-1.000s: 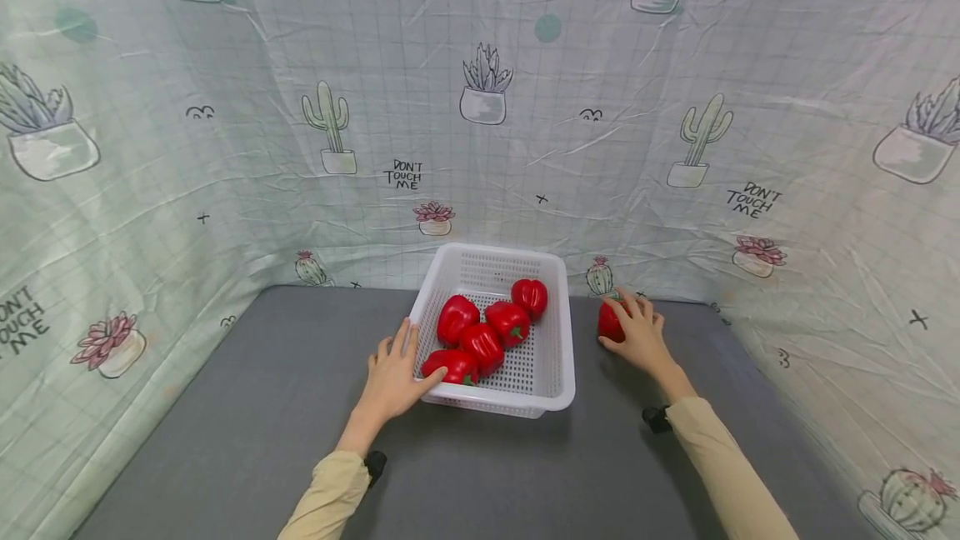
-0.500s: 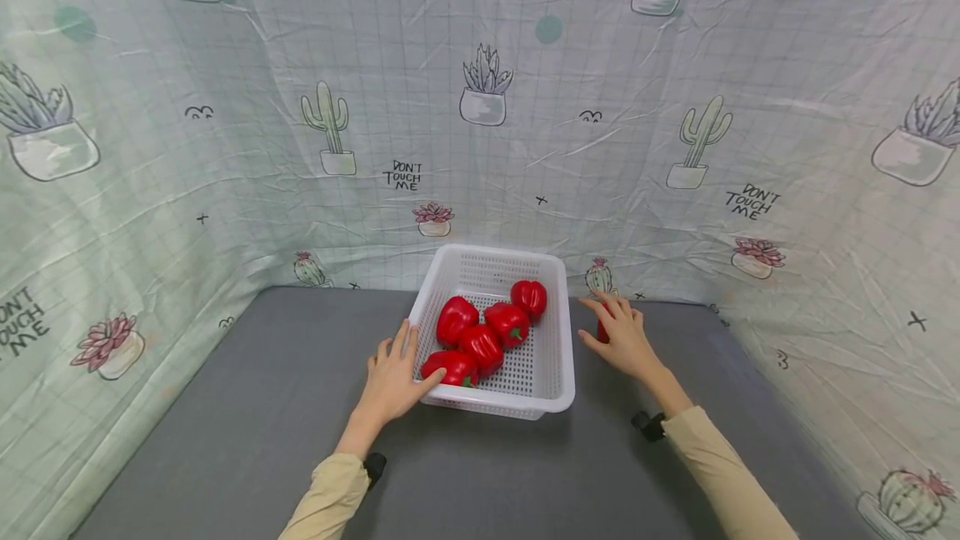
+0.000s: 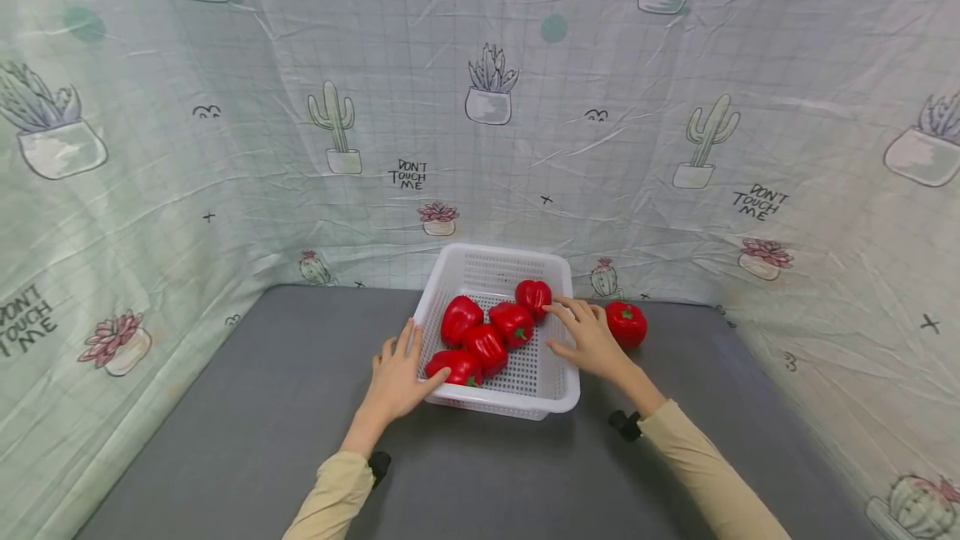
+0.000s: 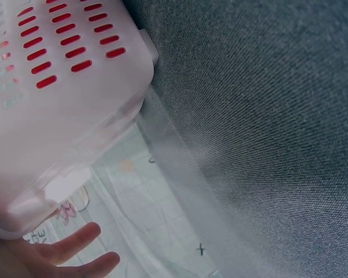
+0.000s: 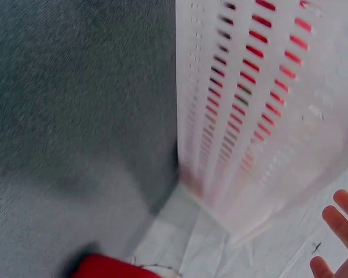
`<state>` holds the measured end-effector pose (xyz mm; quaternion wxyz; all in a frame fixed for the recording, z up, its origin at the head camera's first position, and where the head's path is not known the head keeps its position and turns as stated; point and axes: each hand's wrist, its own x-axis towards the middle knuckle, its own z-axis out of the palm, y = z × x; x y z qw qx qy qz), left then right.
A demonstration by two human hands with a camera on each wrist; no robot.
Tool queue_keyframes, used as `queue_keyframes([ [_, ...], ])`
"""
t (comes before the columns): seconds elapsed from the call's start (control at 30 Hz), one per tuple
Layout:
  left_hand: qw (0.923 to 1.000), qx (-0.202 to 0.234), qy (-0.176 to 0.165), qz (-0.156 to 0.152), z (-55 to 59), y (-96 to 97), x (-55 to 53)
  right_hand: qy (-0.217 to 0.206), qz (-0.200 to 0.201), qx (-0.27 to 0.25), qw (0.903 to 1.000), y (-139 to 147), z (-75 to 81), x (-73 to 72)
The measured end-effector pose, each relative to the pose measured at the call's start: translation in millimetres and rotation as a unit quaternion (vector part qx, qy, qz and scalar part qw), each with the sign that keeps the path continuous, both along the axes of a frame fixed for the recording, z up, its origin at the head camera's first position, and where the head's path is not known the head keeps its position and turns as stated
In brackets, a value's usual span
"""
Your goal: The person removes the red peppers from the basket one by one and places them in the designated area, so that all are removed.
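A white perforated plastic basket (image 3: 491,400) holds several red bell peppers (image 3: 486,349), some with green stems showing. My left hand (image 3: 395,384) rests on its near left corner, fingers straight and spread along the side and thumb over the rim. In the left wrist view, two fingers (image 4: 75,243) stick out past the basket wall. My right hand (image 3: 597,346) is over the right rim with spread, slightly bent fingers, holding nothing. Its fingertips are close to the back right pepper (image 3: 533,298). Another red bell pepper (image 3: 626,324) sits outside on the table, just beyond that hand.
The grey table (image 3: 247,440) ends at a hanging cloth (image 3: 487,182) printed with potted cacti, which encloses the back and both sides. The basket stands near the back edge. In the right wrist view, the loose pepper (image 5: 113,267) shows at the bottom.
My right hand has let go of the pepper on the right and moved left over the basket's rim, uncovering that pepper. My left hand has stayed on the basket corner.
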<state>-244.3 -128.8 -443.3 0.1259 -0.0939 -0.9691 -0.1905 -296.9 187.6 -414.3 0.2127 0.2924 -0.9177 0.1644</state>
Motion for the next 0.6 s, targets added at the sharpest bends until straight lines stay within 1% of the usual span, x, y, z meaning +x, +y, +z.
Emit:
queue_keyframes([
  [0.17, 1.0000, 0.000, 0.001, 0.001, -0.9, 0.7, 0.4, -0.015, 0.004, 0.018, 0.9997, -11.4, -1.2, -1.4],
  [0.4, 1.0000, -0.002, -0.001, 0.001, 1.4, 0.3, 1.0, -0.007, 0.018, 0.030, 0.9994, -22.8, 0.2, -7.6],
  [0.6, 0.9999, -0.002, -0.010, -0.001, 0.6, 0.6, -0.4, -0.008, 0.012, 0.048, 0.9988, -30.9, 0.5, -14.2],
])
